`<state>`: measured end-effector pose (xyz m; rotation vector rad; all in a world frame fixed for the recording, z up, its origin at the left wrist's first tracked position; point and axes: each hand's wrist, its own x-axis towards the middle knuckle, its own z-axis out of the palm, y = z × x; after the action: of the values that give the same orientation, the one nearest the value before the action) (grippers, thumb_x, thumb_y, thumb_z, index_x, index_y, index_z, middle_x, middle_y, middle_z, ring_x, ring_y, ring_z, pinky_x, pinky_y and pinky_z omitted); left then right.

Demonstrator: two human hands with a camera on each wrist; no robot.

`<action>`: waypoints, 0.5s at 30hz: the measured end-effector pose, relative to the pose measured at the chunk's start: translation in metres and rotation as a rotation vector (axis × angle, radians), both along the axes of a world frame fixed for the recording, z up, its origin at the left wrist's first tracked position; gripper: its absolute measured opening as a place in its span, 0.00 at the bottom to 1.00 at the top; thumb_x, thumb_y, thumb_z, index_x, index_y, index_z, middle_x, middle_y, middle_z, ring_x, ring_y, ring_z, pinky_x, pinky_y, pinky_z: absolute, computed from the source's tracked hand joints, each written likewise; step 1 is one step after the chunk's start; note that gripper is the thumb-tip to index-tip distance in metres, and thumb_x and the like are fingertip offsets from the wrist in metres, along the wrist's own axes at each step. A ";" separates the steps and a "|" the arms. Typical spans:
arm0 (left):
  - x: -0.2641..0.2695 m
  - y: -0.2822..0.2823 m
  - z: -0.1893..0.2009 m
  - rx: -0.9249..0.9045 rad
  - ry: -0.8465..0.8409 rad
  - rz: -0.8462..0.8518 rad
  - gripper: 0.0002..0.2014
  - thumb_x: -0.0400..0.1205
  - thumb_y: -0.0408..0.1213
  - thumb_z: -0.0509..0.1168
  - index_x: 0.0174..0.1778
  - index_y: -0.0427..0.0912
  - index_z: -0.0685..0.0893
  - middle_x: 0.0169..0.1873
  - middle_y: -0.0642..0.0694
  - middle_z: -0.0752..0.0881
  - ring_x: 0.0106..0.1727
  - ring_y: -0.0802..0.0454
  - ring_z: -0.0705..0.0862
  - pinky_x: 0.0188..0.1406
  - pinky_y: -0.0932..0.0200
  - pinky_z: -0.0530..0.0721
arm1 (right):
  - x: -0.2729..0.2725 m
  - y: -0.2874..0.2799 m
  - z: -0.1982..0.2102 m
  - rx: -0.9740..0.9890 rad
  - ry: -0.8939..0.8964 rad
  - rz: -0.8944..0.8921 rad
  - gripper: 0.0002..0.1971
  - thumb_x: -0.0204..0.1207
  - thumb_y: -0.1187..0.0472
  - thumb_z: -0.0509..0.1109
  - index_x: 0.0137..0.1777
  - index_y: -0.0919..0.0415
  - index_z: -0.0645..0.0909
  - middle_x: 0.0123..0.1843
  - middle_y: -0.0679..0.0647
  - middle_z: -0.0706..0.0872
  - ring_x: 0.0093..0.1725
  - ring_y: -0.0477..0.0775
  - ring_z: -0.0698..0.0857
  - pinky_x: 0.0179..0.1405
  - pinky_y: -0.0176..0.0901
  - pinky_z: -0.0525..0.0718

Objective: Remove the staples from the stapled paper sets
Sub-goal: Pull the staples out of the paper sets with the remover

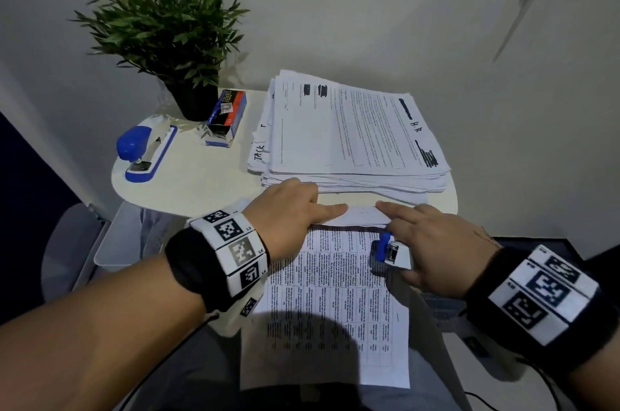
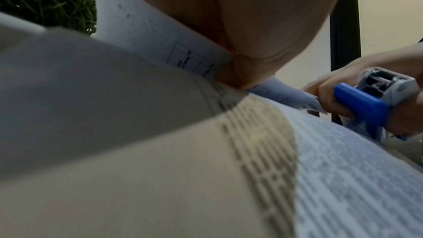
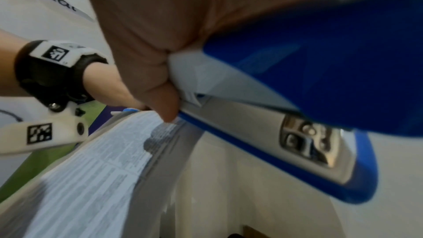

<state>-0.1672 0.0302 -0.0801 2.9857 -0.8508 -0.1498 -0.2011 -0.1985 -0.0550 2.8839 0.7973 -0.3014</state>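
A: What is the biggest thing near the hands?

B: The paper pile, on the table just beyond both hands. Its near edge almost touches the knuckles of the left hand.

A: And the stapled set?

B: The printed paper set lies under and in front of both hands and hangs off the table edge toward the person. Its top page is folded back at the far end, right between the two hands.

A: What is the left hand doing?

B: It lies with fingers straight, pressing that folded page flat, gripping nothing.

A: The right hand?

B: Its forefinger stretches onto the fold, while the other fingers curl around a small blue and white stapler, held on the page's right side under the palm.

A: Anything farther off?

B: Left of the left hand stand a potted plant, a larger blue stapler and a staple box.
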 end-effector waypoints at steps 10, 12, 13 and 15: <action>-0.002 -0.010 0.022 -0.156 -0.110 0.171 0.08 0.84 0.46 0.57 0.43 0.48 0.77 0.44 0.50 0.82 0.48 0.48 0.79 0.38 0.58 0.68 | 0.013 0.033 0.046 1.363 -0.302 -0.314 0.21 0.62 0.27 0.69 0.41 0.42 0.77 0.38 0.51 0.87 0.38 0.57 0.87 0.39 0.57 0.84; -0.001 -0.014 0.029 -0.126 -0.058 0.206 0.10 0.84 0.47 0.57 0.37 0.49 0.72 0.37 0.52 0.77 0.43 0.49 0.74 0.37 0.58 0.67 | 0.017 0.047 0.046 1.482 -0.352 -0.334 0.20 0.62 0.26 0.68 0.42 0.39 0.76 0.36 0.47 0.86 0.38 0.54 0.87 0.39 0.56 0.85; 0.000 -0.016 0.033 -0.118 -0.033 0.217 0.12 0.83 0.47 0.58 0.35 0.48 0.71 0.33 0.53 0.75 0.41 0.50 0.73 0.35 0.59 0.66 | 0.019 0.053 0.045 1.501 -0.377 -0.347 0.18 0.63 0.30 0.68 0.42 0.41 0.74 0.34 0.43 0.85 0.36 0.47 0.86 0.40 0.51 0.85; 0.004 -0.019 0.039 -0.111 0.037 0.232 0.14 0.82 0.45 0.60 0.31 0.47 0.72 0.29 0.53 0.74 0.39 0.49 0.74 0.30 0.60 0.66 | 0.024 0.064 0.039 1.488 -0.399 -0.377 0.17 0.64 0.33 0.65 0.42 0.43 0.72 0.32 0.39 0.81 0.33 0.38 0.80 0.41 0.42 0.81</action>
<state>-0.1633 0.0109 -0.0411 2.9370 -0.4858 -0.1448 -0.1772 -0.1346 -0.0164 4.0823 0.4113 1.3984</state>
